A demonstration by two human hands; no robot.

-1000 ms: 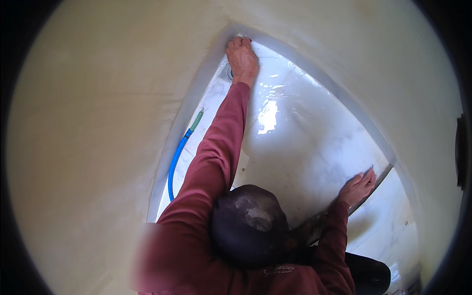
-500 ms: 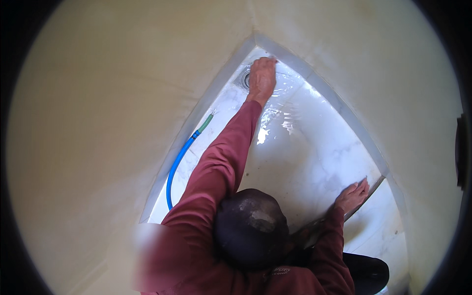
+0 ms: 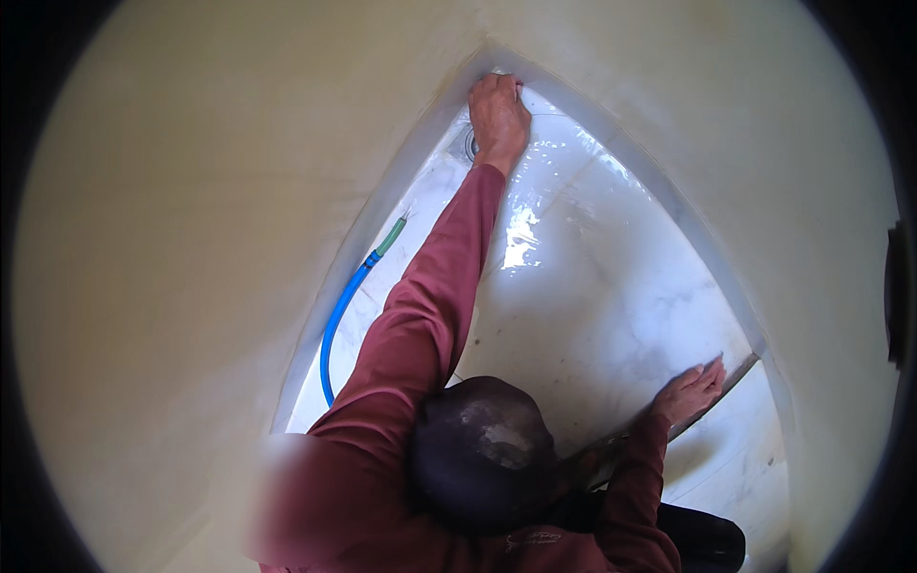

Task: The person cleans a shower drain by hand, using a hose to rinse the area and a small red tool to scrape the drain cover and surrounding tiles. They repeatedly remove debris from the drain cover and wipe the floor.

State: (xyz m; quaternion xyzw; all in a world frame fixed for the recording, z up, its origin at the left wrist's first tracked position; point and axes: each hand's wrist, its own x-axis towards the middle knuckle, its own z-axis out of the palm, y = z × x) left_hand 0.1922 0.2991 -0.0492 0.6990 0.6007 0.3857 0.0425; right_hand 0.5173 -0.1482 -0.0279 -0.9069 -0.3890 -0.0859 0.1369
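My left hand (image 3: 499, 119) reaches into the far corner of the wet marbled floor (image 3: 592, 306). Its fingers are curled down against the corner, and whatever they may hold is hidden beneath them. A round drain (image 3: 471, 143) lies just beside that wrist, partly covered by it. My right hand (image 3: 690, 393) rests with fingers stretched out beside a dark raised edge (image 3: 716, 399) at the right. Nothing shows in that hand. Water glints on the floor between the two hands.
A blue hose (image 3: 336, 320) with a green end piece (image 3: 391, 237) and thin wires at its tip lies along the left wall. Pale walls (image 3: 191, 239) with a grey skirting (image 3: 659, 191) close in on both sides. A dark rounded shape (image 3: 482, 454) covers part of the floor near me.
My left hand has moved farther from me, from beside the drain into the corner. My right hand stays stretched out beside the raised edge. The view has shifted slightly.
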